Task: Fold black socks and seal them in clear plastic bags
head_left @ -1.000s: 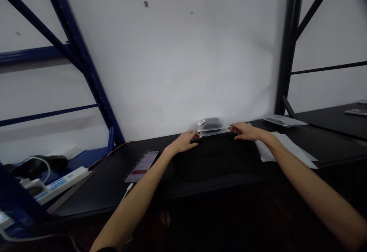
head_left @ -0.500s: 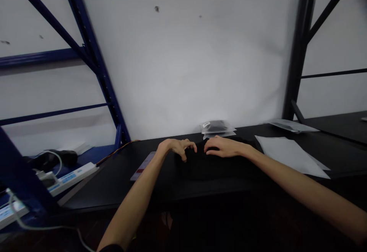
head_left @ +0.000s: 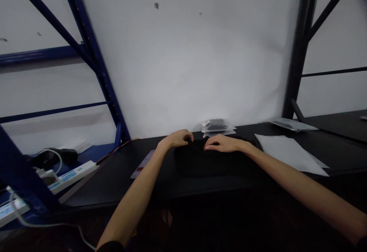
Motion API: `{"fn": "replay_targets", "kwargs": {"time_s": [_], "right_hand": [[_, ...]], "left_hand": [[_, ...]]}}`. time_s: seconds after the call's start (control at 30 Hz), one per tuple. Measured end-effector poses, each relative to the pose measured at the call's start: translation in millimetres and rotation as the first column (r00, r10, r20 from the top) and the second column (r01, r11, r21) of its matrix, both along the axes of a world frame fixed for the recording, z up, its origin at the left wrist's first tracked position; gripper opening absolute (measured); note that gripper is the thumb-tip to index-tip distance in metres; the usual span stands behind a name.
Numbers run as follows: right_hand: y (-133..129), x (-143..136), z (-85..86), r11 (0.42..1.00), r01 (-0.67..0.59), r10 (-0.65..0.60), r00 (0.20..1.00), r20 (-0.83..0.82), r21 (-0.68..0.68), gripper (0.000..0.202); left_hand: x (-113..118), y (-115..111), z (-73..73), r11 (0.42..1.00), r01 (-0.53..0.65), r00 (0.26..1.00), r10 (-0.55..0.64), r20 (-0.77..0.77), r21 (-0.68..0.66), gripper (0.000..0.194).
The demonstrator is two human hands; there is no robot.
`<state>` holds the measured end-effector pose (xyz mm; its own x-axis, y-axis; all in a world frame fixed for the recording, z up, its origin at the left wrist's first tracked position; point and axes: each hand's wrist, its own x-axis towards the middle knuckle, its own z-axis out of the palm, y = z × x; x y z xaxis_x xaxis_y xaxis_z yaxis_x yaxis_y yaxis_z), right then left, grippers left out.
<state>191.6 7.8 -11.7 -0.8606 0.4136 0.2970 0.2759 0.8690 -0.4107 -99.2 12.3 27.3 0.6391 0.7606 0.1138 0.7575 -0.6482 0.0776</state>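
A black piece of cloth (head_left: 215,164), perhaps a garment, lies on the black tabletop (head_left: 114,179), and its outline is hard to make out against it. My left hand (head_left: 180,138) pinches the cloth's far edge, fingers curled and thumb pressed in. Close by on the right, my right hand (head_left: 222,143) has thumb and fingers closed on the same far edge. Just beyond the hands sits a small pile of clear plastic bags (head_left: 218,126) with something dark inside and a white label.
Frosted plastic bags (head_left: 289,153) lie to the right, with another clear bag (head_left: 292,124) behind. A flat pale card or phone-like item (head_left: 143,164) rests beside my left forearm. A white power strip (head_left: 71,177) with cables is at far left, by the blue rack post (head_left: 96,60).
My left hand has moved up and away, its spread fingers now closed on the cloth's edge. The right hand has stayed almost in place, fingers lower on the cloth.
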Motion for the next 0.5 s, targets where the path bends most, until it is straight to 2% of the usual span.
{"fn": "replay_targets", "kwargs": {"time_s": [0.1,0.23,0.37,0.5], "right_hand": [[-2.2,1.7,-1.1,1.000,-0.001,0.000,1.000,-0.016,-0.017,0.041],[-3.7,2.8,-3.8,0.999,-0.009,0.008,1.000,-0.023,-0.047,0.044],[-1.8,8.1,-1.4,0.996,0.035,-0.033,0.999,0.026,-0.085,0.050],[-1.3,26.0,13.7,0.987,0.095,-0.095,0.995,0.008,-0.130,0.060]], "left_hand": [[11.5,-8.7,2.9,0.980,-0.039,0.993,0.017,0.114,0.193,0.036],[38.8,-23.5,-2.7,0.907,-0.040,0.978,-0.051,0.205,0.418,0.036],[67.1,-33.4,-16.4,0.906,0.029,0.958,-0.145,0.246,0.423,0.034],[84.7,-40.1,-27.8,0.930,0.103,0.930,-0.215,0.296,0.353,0.031]]}}
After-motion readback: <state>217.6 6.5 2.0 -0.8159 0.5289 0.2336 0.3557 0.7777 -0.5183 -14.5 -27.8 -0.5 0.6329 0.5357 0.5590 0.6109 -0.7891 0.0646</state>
